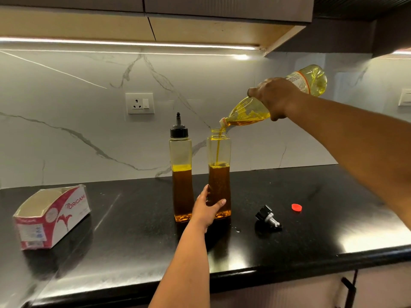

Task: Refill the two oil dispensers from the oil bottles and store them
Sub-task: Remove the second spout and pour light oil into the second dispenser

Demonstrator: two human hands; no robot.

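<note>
two tall clear oil dispensers stand side by side on the black countertop [289, 247], near the marble backsplash [77, 130]. the left dispenser [181, 174] is upright with its black spout cap [179, 130] fitted; oil fills it to roughly the midpoint. the right dispenser [219, 174] is upright and uncapped, its mouth open, oil at about the same level.

the left hand [205, 208] grips the right dispenser low on its body, thumb on the left side and fingers curled around the front. the right hand [274, 96] is clamped around the middle of an oil bottle [251, 113], which is tilted neck-down, its base raised up and to the right. the bottle's mouth sits just above the open neck of the right dispenser, and a thin stream of oil [218, 150] runs from it down into the dispenser.

the removed spout cap [268, 217] lies on its side on the countertop to the right of the dispensers. a small red bottle cap [296, 207] lies further right, apart from it. a small wet mark, possibly spilled oil, shows on the countertop just in front of the right dispenser; the view is not sharp enough to confirm.

an open red-and-white carton [52, 215] sits well to the left. a wall socket [139, 103] is set in the backsplash behind.
</note>
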